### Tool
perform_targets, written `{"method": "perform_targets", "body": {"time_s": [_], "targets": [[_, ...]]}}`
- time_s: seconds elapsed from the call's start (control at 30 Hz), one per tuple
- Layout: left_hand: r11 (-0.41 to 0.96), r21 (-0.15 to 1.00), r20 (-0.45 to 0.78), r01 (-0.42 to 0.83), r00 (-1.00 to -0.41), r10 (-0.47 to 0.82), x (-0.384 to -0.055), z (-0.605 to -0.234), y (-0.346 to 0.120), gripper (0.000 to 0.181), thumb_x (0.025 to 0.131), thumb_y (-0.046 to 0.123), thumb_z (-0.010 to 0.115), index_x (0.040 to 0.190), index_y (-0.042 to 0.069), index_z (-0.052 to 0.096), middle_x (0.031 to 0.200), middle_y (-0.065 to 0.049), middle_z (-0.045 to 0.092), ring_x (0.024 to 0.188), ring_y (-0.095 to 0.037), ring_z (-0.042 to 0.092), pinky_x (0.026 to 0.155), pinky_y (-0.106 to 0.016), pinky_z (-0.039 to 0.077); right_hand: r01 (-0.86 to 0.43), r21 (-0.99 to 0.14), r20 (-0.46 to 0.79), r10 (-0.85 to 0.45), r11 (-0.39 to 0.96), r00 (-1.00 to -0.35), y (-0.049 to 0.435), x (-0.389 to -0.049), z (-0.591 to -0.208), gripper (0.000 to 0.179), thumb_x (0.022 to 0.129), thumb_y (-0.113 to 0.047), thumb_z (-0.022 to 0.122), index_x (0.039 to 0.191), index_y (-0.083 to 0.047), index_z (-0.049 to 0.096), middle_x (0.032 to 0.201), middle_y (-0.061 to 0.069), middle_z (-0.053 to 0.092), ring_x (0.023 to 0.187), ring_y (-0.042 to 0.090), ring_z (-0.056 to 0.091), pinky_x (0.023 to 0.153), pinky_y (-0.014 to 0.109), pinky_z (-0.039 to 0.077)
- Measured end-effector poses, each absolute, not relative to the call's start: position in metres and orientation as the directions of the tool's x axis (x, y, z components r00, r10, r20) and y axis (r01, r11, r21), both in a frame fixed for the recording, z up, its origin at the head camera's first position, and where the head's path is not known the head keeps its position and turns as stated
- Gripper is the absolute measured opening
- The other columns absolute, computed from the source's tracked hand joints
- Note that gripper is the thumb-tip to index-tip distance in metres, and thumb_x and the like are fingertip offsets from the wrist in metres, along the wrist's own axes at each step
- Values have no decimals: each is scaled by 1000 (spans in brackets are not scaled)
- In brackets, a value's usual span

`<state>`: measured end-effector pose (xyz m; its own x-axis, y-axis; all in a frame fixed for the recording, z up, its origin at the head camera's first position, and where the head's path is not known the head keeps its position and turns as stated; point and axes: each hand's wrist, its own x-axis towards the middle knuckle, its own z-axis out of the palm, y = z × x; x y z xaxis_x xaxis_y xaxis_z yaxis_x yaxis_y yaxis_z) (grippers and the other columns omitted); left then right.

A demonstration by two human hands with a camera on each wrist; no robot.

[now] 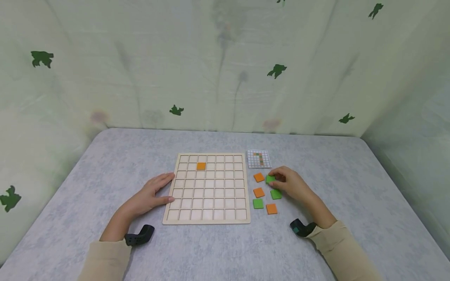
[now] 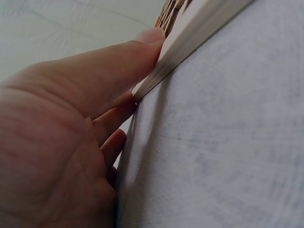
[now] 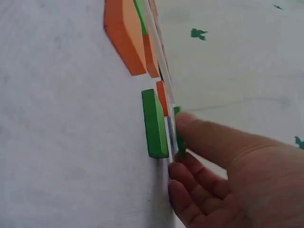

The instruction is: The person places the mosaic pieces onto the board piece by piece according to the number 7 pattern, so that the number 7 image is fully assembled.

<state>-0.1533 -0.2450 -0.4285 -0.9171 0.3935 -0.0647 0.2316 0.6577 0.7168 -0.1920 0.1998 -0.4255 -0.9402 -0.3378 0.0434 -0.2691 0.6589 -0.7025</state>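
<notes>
A wooden grid board (image 1: 215, 222) lies flat on the table, with one orange tile (image 1: 201, 166) in a cell of its second row from the back. My left hand (image 1: 149, 195) touches the board's left edge with thumb and fingertips, the fingers fairly straight. In the left wrist view the thumb (image 2: 149, 38) lies against the board's side (image 2: 173, 54). My right hand (image 1: 290, 184) pinches a green tile (image 1: 270, 179) between thumb and fingers, right of the board. The right wrist view shows that green tile (image 3: 179, 135) partly hidden by the thumb.
Around the right hand lie loose tiles: green ones (image 1: 275, 194) (image 1: 258, 203) and orange ones (image 1: 259, 177) (image 1: 259, 192) (image 1: 272, 209). A small pattern card (image 1: 259, 159) with a coloured grid sits behind them, near the board's back right corner. Patterned curtains (image 1: 225, 78) stand behind the table (image 1: 211, 253).
</notes>
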Motion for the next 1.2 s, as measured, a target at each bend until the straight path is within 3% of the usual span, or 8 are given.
{"method": "perform_targets", "body": {"time_s": [0.23, 0.67, 0.97, 1.2], "targets": [[659, 718, -68, 225, -919, 388, -152, -427, -245, 80, 81, 36, 66, 142, 5, 26, 145, -20, 18, 131, -42, 5, 97, -62, 8, -339, -698, 129, -355, 631, -926, 179, -194, -402, 30, 83, -17, 66, 111, -6, 62, 103, 7, 58, 88, 20, 53, 74, 35, 45], [651, 725, -65, 226, -918, 392, -151, -428, -245, 79, 81, 36, 65, 142, 5, 25, 145, -19, 18, 131, -41, 5, 97, -62, 8, -461, -786, 302, -395, 412, -868, 102, -217, -372, 30, 84, -16, 65, 112, -7, 62, 104, 4, 57, 91, 17, 52, 76, 31, 45], [662, 713, -68, 230, -918, 392, -153, -428, -245, 80, 81, 36, 65, 142, 5, 25, 145, -20, 18, 131, -41, 5, 97, -62, 8, -434, -822, 288, -388, 369, -876, 53, -233, -387, 30, 84, -19, 64, 112, -8, 63, 102, 1, 57, 90, 14, 52, 75, 25, 46], [663, 716, -74, 221, -920, 386, -153, -428, -245, 80, 81, 35, 66, 142, 5, 25, 145, -21, 17, 130, -42, 5, 97, -62, 7, -365, -844, 181, -430, 394, -884, 36, -240, -414, 30, 86, -19, 62, 115, -9, 62, 107, 3, 54, 90, 14, 52, 74, 26, 45]]}}
